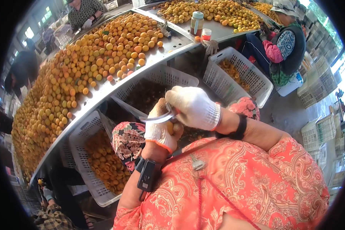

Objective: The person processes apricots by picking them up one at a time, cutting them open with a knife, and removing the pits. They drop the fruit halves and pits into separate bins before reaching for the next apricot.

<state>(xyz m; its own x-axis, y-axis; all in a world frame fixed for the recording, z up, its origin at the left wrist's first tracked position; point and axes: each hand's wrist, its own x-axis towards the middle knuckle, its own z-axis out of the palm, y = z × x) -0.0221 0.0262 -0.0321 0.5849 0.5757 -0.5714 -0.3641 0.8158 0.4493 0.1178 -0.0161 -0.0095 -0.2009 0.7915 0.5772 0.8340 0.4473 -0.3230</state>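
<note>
So the left hand had its gloved fingers curled around an orange fruit, right above the lap. The right hand was up against it, fingers closed on a small curved tool. A crate of fruit halves sat nearby, beside the fruit-covered metal table.

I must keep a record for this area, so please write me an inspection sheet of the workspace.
Surface: metal table, bare along its near edge.
Job's things: heaped orange fruit; fruit pieces in the left crate.
Clutter: bottle, small jar.
Grippers: both gloved; left hand holds one fruit, right hand a curved tool.
Cables: nothing seen.
Surroundings: seated co-worker at right, stacked crates behind.
</note>
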